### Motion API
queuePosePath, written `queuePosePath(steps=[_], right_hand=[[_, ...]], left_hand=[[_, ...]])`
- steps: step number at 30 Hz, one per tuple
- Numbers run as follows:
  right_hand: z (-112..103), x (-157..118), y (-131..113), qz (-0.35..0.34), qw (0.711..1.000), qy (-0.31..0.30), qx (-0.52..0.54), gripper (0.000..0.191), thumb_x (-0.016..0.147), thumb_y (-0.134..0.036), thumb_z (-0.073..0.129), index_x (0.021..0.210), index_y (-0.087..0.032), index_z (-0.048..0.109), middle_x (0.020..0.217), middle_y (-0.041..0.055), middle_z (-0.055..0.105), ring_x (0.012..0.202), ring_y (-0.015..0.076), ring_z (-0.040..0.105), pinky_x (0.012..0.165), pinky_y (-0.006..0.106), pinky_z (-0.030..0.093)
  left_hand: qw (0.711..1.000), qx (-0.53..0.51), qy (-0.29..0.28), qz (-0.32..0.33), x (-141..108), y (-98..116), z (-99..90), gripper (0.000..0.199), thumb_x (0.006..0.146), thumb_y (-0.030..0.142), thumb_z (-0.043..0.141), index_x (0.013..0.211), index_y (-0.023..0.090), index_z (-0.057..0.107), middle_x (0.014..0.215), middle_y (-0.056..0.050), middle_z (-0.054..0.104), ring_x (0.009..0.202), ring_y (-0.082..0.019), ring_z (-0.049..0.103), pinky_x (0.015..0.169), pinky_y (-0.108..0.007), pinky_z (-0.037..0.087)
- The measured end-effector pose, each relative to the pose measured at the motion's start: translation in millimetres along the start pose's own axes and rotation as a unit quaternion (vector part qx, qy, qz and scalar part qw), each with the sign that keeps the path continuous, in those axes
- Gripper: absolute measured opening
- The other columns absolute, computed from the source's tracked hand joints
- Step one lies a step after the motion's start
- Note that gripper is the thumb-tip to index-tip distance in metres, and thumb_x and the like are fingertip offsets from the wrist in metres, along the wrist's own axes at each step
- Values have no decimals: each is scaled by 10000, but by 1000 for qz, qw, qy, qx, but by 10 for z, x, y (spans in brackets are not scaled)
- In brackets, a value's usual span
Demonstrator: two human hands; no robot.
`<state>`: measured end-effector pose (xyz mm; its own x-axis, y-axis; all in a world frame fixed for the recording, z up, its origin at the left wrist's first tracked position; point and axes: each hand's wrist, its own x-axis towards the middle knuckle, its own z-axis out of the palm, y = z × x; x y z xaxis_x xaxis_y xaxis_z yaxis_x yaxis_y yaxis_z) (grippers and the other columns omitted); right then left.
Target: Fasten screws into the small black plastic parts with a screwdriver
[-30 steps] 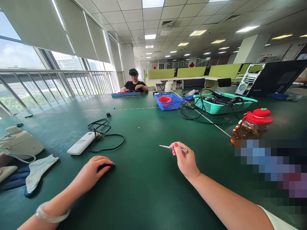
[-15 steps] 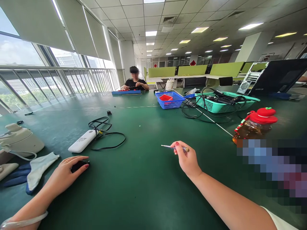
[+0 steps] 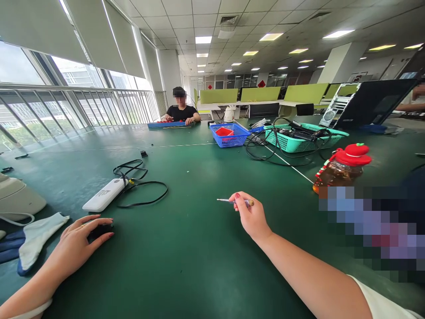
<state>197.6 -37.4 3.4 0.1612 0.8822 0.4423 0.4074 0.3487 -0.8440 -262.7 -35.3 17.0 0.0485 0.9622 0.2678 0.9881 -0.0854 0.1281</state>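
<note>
My left hand (image 3: pixel 81 239) rests on the green table at the left, its fingers curved around a small black object (image 3: pixel 99 230) that lies partly hidden under them. Between the thumb and fingers of my right hand (image 3: pixel 250 213) is a thin screwdriver-like tool (image 3: pixel 227 200), its metal tip pointing left, held just over the table right of centre. A white power bank (image 3: pixel 105 195) with a looped black cable (image 3: pixel 166 190) lies beyond my left hand. Beside that hand's wrist is a white and blue glove (image 3: pixel 38 239).
Farther back stand a blue basket (image 3: pixel 229 141) with a red tray and a green basket (image 3: pixel 288 144) full of black cables. A red-lidded jar (image 3: pixel 341 170) is at the right. Across the table (image 3: pixel 186 266) sits a person (image 3: pixel 182 111) at a blue tray.
The view has shifted slightly, so most things appear farther left. Both hands keep their holds. The person across has lowered their hands toward the blue tray.
</note>
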Motion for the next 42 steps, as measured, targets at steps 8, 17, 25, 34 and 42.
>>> queuePosePath(steps=[8, 17, 25, 34, 42], right_hand=[[4, -8, 5, -5, 1000, 4, -2, 470, 944, -539, 387, 727, -206, 638, 594, 3, 517, 580, 149, 509, 552, 269, 390], [-4, -22, 5, -4, 1000, 3, 2, 466, 941, -545, 397, 730, -206, 637, 597, 3, 515, 581, 149, 507, 536, 263, 380], [-1, -11, 24, -13, 1000, 5, -5, 451, 941, -527, 406, 730, -203, 638, 605, 5, 531, 575, 146, 513, 542, 266, 389], [-4, -16, 40, -4, 1000, 7, 1, 459, 941, -528, 401, 730, -200, 642, 601, 4, 519, 569, 142, 501, 532, 259, 382], [-5, -21, 47, -1, 1000, 8, 11, 448, 938, -528, 415, 737, -201, 647, 609, 9, 532, 576, 144, 507, 523, 258, 378]], left_hand=[[997, -36, 61, -16, -63, 111, -77, 388, 772, 565, 535, 1045, 317, 656, 1045, -4, 708, 960, -240, 638, 881, -336, 514], [977, -158, 85, -120, -59, 142, -181, 437, 756, 551, 528, 1060, 250, 612, 1056, -21, 701, 937, -226, 670, 878, -353, 545], [965, -230, 37, -123, -76, 0, -163, 627, 766, 586, 517, 1231, 167, 555, 1067, -80, 704, 975, -226, 660, 866, -315, 541], [991, -45, 65, -109, -87, 43, -189, 525, 862, 493, 361, 1257, 238, 595, 1076, -56, 673, 854, -203, 637, 801, -303, 491], [976, 31, 2, -217, -46, 106, -259, 490, 864, 570, 380, 1101, 209, 612, 840, -43, 657, 802, -216, 608, 661, -270, 439]])
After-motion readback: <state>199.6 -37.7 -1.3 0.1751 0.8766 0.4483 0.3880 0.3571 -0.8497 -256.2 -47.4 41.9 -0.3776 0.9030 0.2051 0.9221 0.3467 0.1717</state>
